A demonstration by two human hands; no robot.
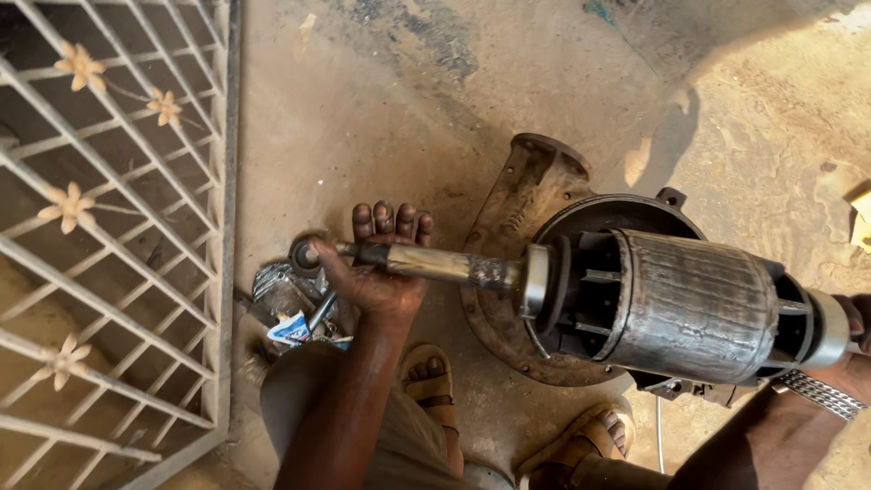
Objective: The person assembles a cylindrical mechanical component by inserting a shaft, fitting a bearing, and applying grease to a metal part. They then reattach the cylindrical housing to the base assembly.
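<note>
Head view: a person holds an electric motor rotor (694, 304) level above a dusty concrete floor (381, 109).
Left hand (372, 277): it is closed around the thin end of the rotor shaft (445, 265), fingers wrapped over it, next to a dark ring-shaped part (304, 254) at the shaft tip.
Right hand (857, 327): it is at the far end of the rotor, mostly out of frame; I cannot tell how it grips.
Pump housing (526, 191): a rusty casting lies on the floor directly under and behind the rotor.
Small items (290, 313): metal pieces and a blue-white packet lie under the shaft tip.
Feet (431, 381): in sandals, below the rotor.
Gate (109, 227): a white metal grille, well left of the rotor.
Risk: the rotor looks heavy, and I think a slip on the smooth shaft can drop it onto the feet or the housing.
</note>
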